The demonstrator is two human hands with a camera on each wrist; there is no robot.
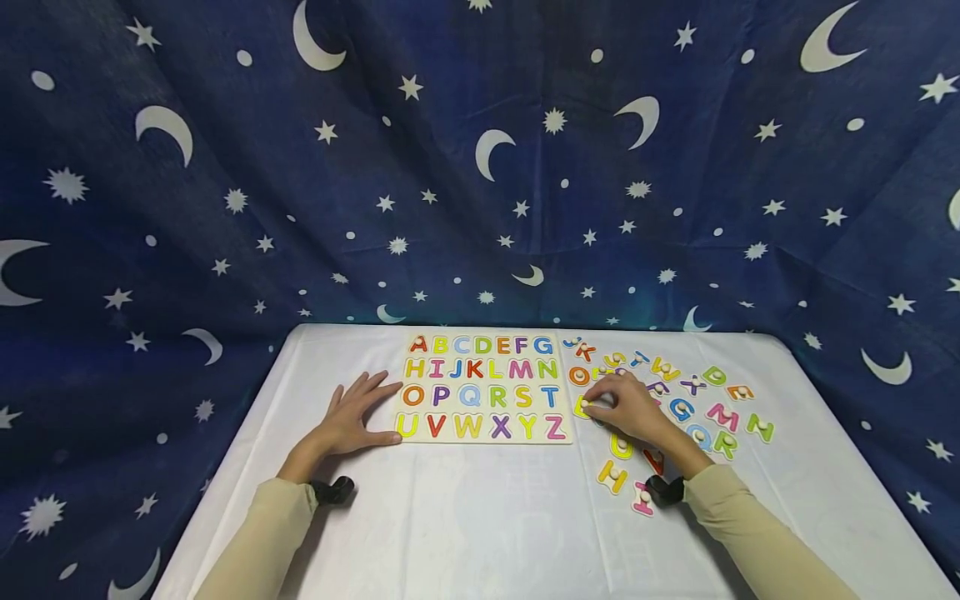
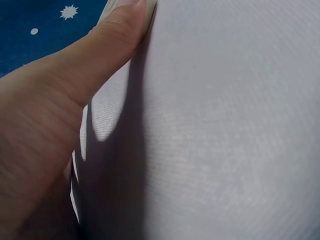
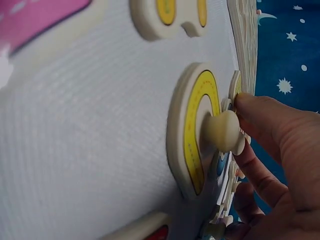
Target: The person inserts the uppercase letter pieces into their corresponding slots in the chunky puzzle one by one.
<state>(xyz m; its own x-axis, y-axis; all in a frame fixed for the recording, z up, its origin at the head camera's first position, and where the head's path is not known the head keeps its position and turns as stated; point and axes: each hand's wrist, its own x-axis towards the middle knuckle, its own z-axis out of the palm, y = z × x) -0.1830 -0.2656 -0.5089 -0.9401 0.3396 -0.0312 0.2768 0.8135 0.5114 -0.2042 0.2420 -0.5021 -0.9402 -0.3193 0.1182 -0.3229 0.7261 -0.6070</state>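
Observation:
A wooden alphabet board (image 1: 487, 427) with rows of coloured letters lies on the white table. My left hand (image 1: 351, 421) rests at its left edge, fingers spread; in the left wrist view the thumb (image 2: 112, 37) touches the board's corner. Just off the board's right edge, my right hand (image 1: 626, 407) pinches a yellow letter piece (image 1: 581, 408) between thumb and index finger. In the right wrist view the fingers partly hide that piece (image 3: 235, 82). Nearer that camera lies a yellow U piece (image 3: 202, 85) with a round wooden knob (image 3: 222, 131). A knobbed red A (image 1: 418, 343) sits at the board's top left.
Several knobbed letter pieces are scattered right of the board, among them a blue G (image 1: 682, 408), a pink M (image 1: 722, 415) and a green N (image 1: 761, 427). A yellow H (image 1: 612, 477) and pink I (image 1: 642, 498) lie nearer. A starry blue curtain (image 1: 450, 208) hangs behind the table.

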